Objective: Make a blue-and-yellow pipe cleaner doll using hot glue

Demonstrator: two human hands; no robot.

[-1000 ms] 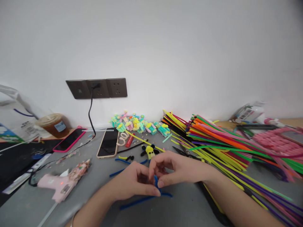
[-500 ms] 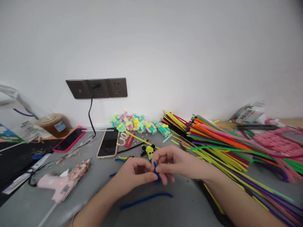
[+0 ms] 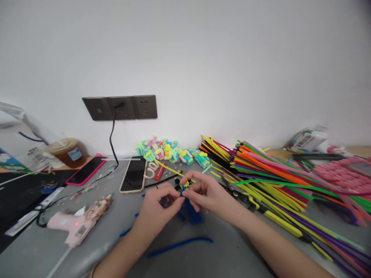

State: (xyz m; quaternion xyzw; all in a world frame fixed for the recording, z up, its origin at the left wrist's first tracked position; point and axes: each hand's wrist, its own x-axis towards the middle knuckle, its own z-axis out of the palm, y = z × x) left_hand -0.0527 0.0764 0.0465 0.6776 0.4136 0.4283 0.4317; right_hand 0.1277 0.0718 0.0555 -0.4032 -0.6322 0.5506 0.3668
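My left hand [image 3: 164, 202] and my right hand [image 3: 204, 191] meet over the grey table. Both are closed, thumbs and index fingers pinching a short blue pipe cleaner [image 3: 182, 189] between them. Just behind the fingertips is a small figure's yellow head [image 3: 187, 184] with a round black ear, partly covered by my right hand. Blue pipe-cleaner pieces [image 3: 193, 214] show below my right fingers; whether they join the figure I cannot tell. A long blue pipe cleaner [image 3: 180, 247] lies in front of my hands.
A pink glue gun [image 3: 71, 226] rests at left, near two phones [image 3: 133, 175] and a drink cup [image 3: 68, 152]. Small pastel figures [image 3: 166, 150] are heaped by the wall. Colourful pipe cleaners [image 3: 269, 173] spread at right, with yellow-handled pliers [image 3: 282, 223] among them.
Both hands have moved slightly up and left. My right hand now covers more of the yellow head. The blue pieces below my fingers and the yellow-handled pliers have come into clearer view.
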